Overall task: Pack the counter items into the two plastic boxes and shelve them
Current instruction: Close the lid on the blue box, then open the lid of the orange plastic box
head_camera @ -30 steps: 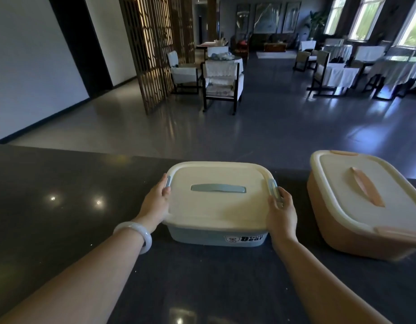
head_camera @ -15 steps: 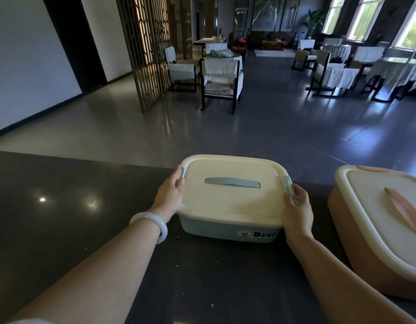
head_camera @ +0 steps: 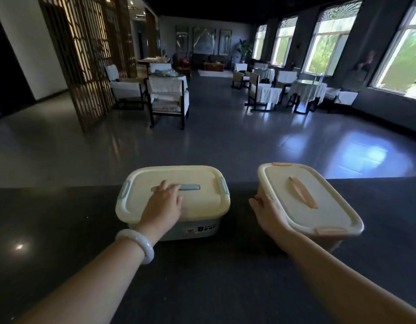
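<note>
Nearest: my two forearms over the dark counter, white bangle on the left wrist. Left hand lies on the lid of the blue box, fingers reaching onto the blue-grey lid handle; can't tell whether they've hooked under it or just rest on top. Right hand is flat and released against the near-left side of the orange box, fingers straight, nothing gripped. Both boxes sit lidded on the counter, blue left, orange right, a gap between them, both close to the far edge. No loose counter items visible, so I judge packing is done and what's left is shelving; no shelf in view. Risks: blue box's far side looks at or slightly past the far counter edge, so any push away from me could tip it to the floor. Blue side latch looks down but I can't confirm it's engaged; lifting by the lid handle with a loose latch would pull the lid off and drop the body. Orange box is skewed to the counter edge, right hand only touching one side; a one-handed pull could spin it rather than slide it. Far beyond: dining room, chairs, clothed tables, windows at right.
</note>
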Demonstrator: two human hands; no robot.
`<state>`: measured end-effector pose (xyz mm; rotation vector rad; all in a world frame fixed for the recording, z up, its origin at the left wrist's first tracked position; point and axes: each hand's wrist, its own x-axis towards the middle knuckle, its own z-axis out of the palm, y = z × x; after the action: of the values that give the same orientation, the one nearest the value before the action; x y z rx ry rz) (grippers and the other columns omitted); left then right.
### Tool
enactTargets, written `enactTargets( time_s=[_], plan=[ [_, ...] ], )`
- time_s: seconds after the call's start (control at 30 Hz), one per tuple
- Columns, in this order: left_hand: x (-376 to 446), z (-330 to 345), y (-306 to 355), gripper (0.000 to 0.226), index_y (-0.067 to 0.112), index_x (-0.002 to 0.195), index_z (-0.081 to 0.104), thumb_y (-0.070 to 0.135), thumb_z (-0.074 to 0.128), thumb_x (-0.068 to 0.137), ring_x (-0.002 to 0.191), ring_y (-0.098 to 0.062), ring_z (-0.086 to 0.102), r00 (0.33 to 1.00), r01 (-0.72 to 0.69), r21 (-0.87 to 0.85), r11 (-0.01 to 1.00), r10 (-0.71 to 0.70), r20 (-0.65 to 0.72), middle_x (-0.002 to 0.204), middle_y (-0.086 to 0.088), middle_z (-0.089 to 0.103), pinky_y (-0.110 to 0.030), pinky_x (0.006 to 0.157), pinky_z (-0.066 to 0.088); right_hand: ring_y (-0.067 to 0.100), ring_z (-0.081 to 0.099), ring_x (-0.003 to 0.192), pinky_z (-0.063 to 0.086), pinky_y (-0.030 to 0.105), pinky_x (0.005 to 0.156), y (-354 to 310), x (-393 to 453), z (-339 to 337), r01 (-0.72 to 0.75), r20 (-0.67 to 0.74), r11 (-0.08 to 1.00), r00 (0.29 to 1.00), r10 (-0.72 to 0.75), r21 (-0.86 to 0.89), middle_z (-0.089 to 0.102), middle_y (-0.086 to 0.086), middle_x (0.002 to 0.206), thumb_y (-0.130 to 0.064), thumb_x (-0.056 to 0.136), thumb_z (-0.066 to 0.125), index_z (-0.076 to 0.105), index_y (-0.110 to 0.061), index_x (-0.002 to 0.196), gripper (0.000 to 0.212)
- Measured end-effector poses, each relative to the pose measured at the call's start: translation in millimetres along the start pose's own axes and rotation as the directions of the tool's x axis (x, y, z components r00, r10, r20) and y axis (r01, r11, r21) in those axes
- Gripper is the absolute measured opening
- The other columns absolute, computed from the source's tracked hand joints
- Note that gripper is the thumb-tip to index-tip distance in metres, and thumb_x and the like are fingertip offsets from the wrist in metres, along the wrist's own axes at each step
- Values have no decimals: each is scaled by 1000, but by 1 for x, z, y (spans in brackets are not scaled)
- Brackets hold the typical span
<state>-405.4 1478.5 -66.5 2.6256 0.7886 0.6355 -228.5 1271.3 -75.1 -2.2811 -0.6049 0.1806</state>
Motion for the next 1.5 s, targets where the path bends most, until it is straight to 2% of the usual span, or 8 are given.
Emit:
enactTargets(
  time_s=[0.1, 0.2, 0.3, 0.47, 0.67, 0.83, 1.1, 1.5],
  plan=[
    [-4, 16, 54, 34, 9, 129, 56, 20, 48, 98, 119, -20, 48, 991, -135, -72, 988, 135, 0, 130, -3, 48, -33, 100, 41, 25, 54, 98, 40, 32, 78, 18, -2, -38, 27, -37, 1000, 999, -27, 9, 57, 9, 123, -34, 98, 48, 56, -19, 116, 25],
    [-2, 40, 103, 32, 10, 128, 57, 19, 49, 98, 117, -20, 50, 978, -196, -130, 972, 203, 45, 129, -2, 50, -28, 98, 39, 28, 51, 117, 42, 39, 96, 44, 5, -78, 97, -55, 982, 993, -107, -164, 44, 4, 143, -33, 98, 50, 45, -21, 139, 42],
    [2, 69, 148, 40, 12, 137, 49, 26, 48, 100, 123, -19, 48, 969, -187, -143, 972, 206, 139, 136, -3, 47, -32, 102, 40, 29, 46, 122, 41, 42, 98, 76, 13, -111, 80, -62, 973, 993, -96, -217, 44, 5, 140, -37, 97, 50, 40, -21, 142, 49],
    [15, 115, 209, 53, 14, 146, 31, 41, 39, 101, 125, -29, 47, 947, 3, -122, 993, 36, 319, 142, -11, 36, -40, 100, 41, 33, 28, 133, 30, 44, 108, 134, 33, -150, 10, -61, 919, 997, -37, -394, 34, 8, 149, -49, 95, 48, 33, -17, 146, 62],
    [25, 148, 242, 70, 16, 154, 1, 50, 32, 100, 115, -31, 53, 884, 353, -101, 930, -297, 360, 144, -17, 29, -37, 86, 44, 36, 29, 133, 36, 49, 102, 164, 67, -162, -60, 42, 953, 996, 76, -299, 30, 10, 147, -56, 92, 48, 12, -25, 152, 77],
    [17, 155, 250, 42, 9, 121, 43, 44, 29, 102, 92, -26, 59, 845, 487, -233, 842, -386, 371, 114, -14, 58, -38, 80, 49, 36, 49, 117, 45, 46, 90, 180, 72, -151, -173, 22, 973, 984, 178, -151, 43, 13, 135, -61, 90, 45, 24, -19, 145, 73],
    [-19, 144, 240, 32, 17, 109, 46, 45, 31, 102, 74, -7, 55, 885, 433, -242, 868, -358, 298, 97, -3, 59, -22, 57, 38, 38, 56, 101, 45, 42, 75, 180, 36, -150, -199, -12, 973, 980, 199, -116, 53, 13, 118, -60, 92, 41, 41, -11, 116, 54],
    [-174, 63, 175, 31, 12, 99, 52, 39, 36, 102, 73, -13, 61, 921, 372, -297, 880, -310, 236, 89, -4, 64, -25, 58, 43, 23, 57, 80, 51, 38, 67, 131, -136, -115, -162, -32, 981, 987, 159, -104, 57, -1, 93, -53, 94, 43, 48, -20, 99, 34]
  ],
)
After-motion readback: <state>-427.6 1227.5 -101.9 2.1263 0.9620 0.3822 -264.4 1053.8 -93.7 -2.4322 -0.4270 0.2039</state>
